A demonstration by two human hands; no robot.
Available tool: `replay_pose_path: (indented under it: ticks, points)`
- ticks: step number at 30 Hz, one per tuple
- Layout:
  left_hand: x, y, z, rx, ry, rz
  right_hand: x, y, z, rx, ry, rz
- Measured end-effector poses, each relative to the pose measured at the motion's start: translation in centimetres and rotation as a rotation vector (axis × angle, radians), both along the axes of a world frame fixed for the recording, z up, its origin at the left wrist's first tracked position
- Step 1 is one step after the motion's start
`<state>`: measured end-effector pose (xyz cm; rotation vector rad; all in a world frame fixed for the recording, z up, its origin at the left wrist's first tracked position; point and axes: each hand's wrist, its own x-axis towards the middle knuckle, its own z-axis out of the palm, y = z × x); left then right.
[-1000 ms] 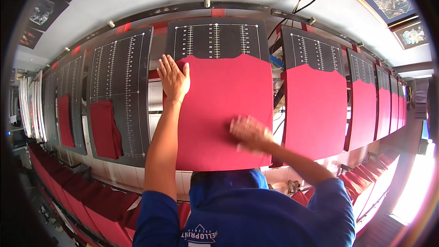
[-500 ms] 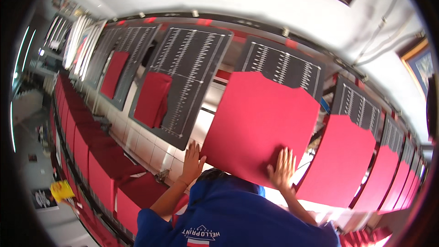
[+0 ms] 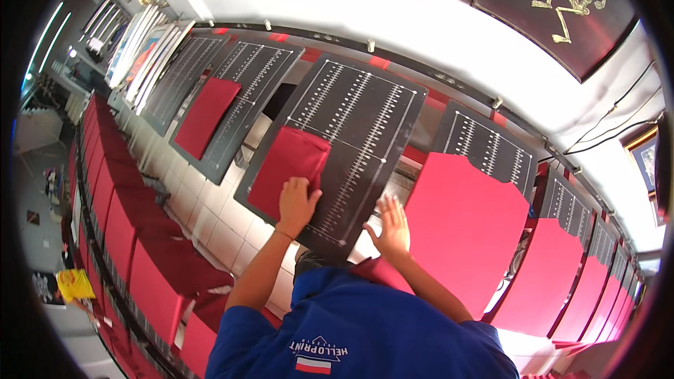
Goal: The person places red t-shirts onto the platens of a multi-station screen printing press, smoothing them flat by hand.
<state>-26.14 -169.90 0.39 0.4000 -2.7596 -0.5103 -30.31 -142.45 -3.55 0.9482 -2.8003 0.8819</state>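
My left hand (image 3: 298,205) lies on the near right part of a folded red cloth piece (image 3: 281,168), its fingers bent and closed at the cloth's edge. The piece rests on the left side of a dark board (image 3: 361,161) marked with white ruler lines. My right hand (image 3: 392,230) is held up empty with fingers stretched out, between that board's near right edge and the neighbouring board. On that neighbouring board a red cloth panel (image 3: 467,217) is spread flat, its neckline curve toward the far end.
More boards with flat red panels (image 3: 544,274) run off to the right. Leftward, another board carries a folded red piece (image 3: 207,116). Behind my left side stands a row of red-covered boards (image 3: 154,274). A dark rail (image 3: 309,38) runs along the far wall. Tiled floor (image 3: 228,238) shows between.
My view and body have shifted left along the row. Both hands have left the flat red panel; the left one has come onto the folded cloth, the right is raised beside the board.
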Motion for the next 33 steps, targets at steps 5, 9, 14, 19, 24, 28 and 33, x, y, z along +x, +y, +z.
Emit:
replay_pose_path:
  ticks: [5,9,14,19,24,28,33]
  points:
    - [-0.4,-6.4,-0.8,0.502,0.086,-0.289,-2.3,-9.6,2.3,-0.232,0.041,-0.098]
    - [-0.6,-11.9,6.1,0.776,-0.034,-0.273,1.9,-19.6,8.4,-0.241,-0.155,0.217]
    - [-3.1,-19.5,15.5,0.365,0.513,-0.491,1.3,-23.4,8.9,-0.147,-0.455,0.178]
    - [-4.5,-25.6,23.9,0.398,0.731,-0.52,-1.6,-19.3,23.4,-0.167,-0.306,-0.17]
    - [-3.2,-28.2,32.6,0.66,0.885,-0.486,0.1,-15.3,33.8,-0.31,0.284,-0.476]
    - [-2.2,-28.1,38.2,0.513,0.868,-0.598,3.1,-8.7,36.0,-0.755,0.585,-0.482]
    - [0.9,-30.2,44.7,0.59,0.354,-1.061,6.1,-10.6,43.2,-1.377,0.49,-0.383]
